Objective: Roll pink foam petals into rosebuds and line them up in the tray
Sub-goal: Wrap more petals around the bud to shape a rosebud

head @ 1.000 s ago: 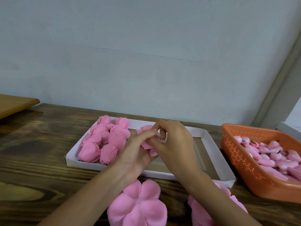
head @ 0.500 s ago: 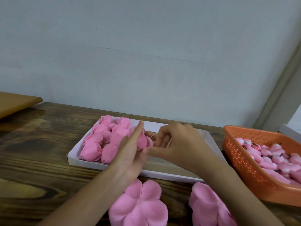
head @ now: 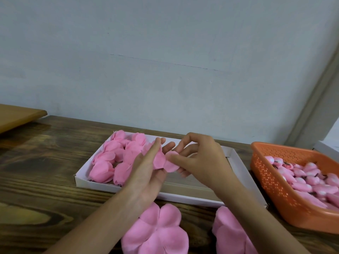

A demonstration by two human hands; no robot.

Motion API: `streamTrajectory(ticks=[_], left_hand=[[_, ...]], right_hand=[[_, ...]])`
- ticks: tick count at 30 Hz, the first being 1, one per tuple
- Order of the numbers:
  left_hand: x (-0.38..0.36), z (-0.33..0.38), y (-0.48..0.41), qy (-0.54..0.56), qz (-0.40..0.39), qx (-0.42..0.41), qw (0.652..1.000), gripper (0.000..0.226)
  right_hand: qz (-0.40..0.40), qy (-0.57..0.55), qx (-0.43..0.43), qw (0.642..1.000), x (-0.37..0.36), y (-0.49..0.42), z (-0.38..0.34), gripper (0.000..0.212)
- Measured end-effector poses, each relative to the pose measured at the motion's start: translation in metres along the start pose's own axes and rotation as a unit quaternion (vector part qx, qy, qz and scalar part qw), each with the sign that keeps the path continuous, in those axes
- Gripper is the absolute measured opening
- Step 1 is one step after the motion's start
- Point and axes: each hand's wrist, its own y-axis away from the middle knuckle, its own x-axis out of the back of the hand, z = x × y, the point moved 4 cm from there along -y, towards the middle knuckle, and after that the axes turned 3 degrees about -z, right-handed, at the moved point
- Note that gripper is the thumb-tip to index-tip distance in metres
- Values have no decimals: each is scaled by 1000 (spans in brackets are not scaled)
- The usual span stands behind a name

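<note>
Above the white cardboard tray (head: 244,173) both hands work one pink foam rosebud (head: 161,160). My left hand (head: 146,171) cradles it against the palm, fingers straight and pointing up. My right hand (head: 200,162) pinches one loose petal (head: 171,163) of the bud between thumb and fingers. Several finished rosebuds (head: 113,160) fill the tray's left end. Flat petal cutouts lie on the table near me: one stack (head: 157,233) under my left forearm, another (head: 231,233) under my right.
An orange perforated basket (head: 271,182) with several small pink bud cores stands at the right, close to the tray. A wooden board (head: 16,116) juts in at the far left. The dark wooden table (head: 42,171) runs back to a pale wall.
The hands have parted a little: the left hand opened flat beside the bud, and the right hand drew one petal out to the right. The view shifted slightly.
</note>
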Motion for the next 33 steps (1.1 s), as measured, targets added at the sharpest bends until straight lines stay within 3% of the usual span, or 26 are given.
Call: streamTrajectory(ticks=[5,17,23,29,33], left_hand=[[1,3,0,-67,-1,-62,996,18],[6,1,4,-129,76,-117,982,35],[-4,6,5,-113,0,-90,990,39],[-7,6,6,-86,-82,-80,990,17],[-6,4,4,-76,-92,-68,991,32]], right_hand=[[-15,-95,8,995,-10,2,-1,20],[-29,-100,46,994,-30,2,3,10],[7,-211,15,977,-28,3,7,8],[-18,-271,-19,962,-21,2,5,14],[-55,-309,-48,948,-13,2,2,25]])
